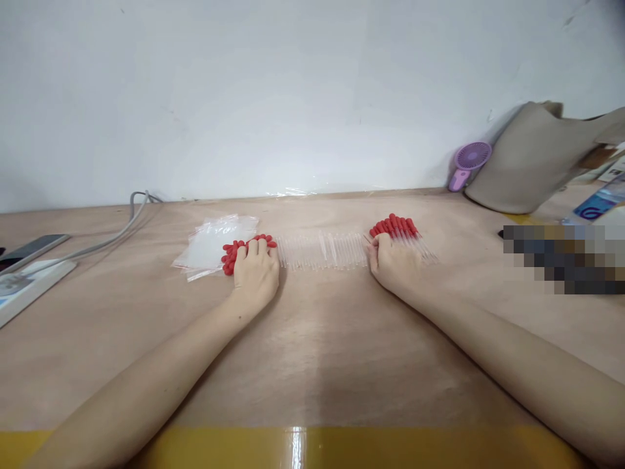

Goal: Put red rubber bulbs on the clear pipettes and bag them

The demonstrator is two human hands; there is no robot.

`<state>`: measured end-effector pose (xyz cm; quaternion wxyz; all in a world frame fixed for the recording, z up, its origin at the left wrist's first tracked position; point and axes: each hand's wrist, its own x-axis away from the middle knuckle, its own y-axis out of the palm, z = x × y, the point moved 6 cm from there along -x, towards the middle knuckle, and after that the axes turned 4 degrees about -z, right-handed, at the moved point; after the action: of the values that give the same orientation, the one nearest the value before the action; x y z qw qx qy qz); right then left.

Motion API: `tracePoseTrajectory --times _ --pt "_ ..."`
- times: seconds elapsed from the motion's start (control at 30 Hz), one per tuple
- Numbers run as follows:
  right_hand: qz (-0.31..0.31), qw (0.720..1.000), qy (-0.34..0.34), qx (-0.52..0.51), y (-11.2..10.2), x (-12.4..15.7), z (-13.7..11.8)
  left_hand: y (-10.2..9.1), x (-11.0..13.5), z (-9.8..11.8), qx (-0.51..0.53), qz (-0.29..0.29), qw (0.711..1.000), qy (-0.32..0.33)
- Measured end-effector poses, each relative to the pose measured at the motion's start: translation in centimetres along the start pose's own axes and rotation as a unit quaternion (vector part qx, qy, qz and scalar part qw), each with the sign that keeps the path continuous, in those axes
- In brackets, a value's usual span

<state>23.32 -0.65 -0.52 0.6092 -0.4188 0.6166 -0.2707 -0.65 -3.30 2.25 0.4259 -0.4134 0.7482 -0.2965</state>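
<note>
My left hand (257, 272) rests with bent fingers over a pile of small red rubber dropper bulbs (228, 259), gripping at its edge; its fingertips are partly hidden. Between my hands lies a row of clear, thin dropper tubes (319, 251), side by side on the table. At the right end of that row, my right hand (393, 260) is closed in a pinch on a thin tube, only partly visible. Just behind it sits a fanned group of droppers (398, 225), red bulbs fitted on clear tubes that point toward me and to the right.
Clear plastic zip bags (222, 236) are stacked behind the loose bulbs. A power strip (36, 283) with a grey cable and a phone (36, 247) lie at the left. A purple fan (471, 159) and a grey-beige container (532, 156) stand at the back right.
</note>
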Motion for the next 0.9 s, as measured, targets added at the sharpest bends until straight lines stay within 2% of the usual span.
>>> tracePoseTrajectory --times 0.17,0.3,0.43,0.53,0.63,0.7,0.9 --pt "0.003 0.999 -0.021 -0.027 0.0 0.4 -0.3 0.9 -0.2 -0.1 0.001 -0.032 0.999 -0.007" --pt "0.015 0.997 -0.070 -0.035 -0.4 0.6 -0.9 1.2 -0.3 -0.4 0.050 -0.043 0.998 -0.019" --pt "0.040 0.990 -0.124 -0.049 -0.4 0.6 -1.3 0.8 -0.4 -0.5 0.089 -0.026 0.996 -0.015" --pt "0.059 0.982 -0.142 -0.108 0.0 0.5 -1.2 0.0 -0.5 0.1 0.142 0.007 0.990 0.001" --pt "0.071 0.969 -0.159 -0.177 0.2 0.5 -1.2 -0.6 -0.3 1.1 0.239 0.045 0.970 0.025" --pt "0.080 0.957 -0.189 -0.203 0.0 0.8 -1.6 -0.4 -0.1 1.8 0.293 0.057 0.954 0.040" --pt "0.074 0.931 -0.294 -0.203 -0.8 2.0 -3.4 0.8 0.4 2.8 0.408 0.095 0.902 0.104"
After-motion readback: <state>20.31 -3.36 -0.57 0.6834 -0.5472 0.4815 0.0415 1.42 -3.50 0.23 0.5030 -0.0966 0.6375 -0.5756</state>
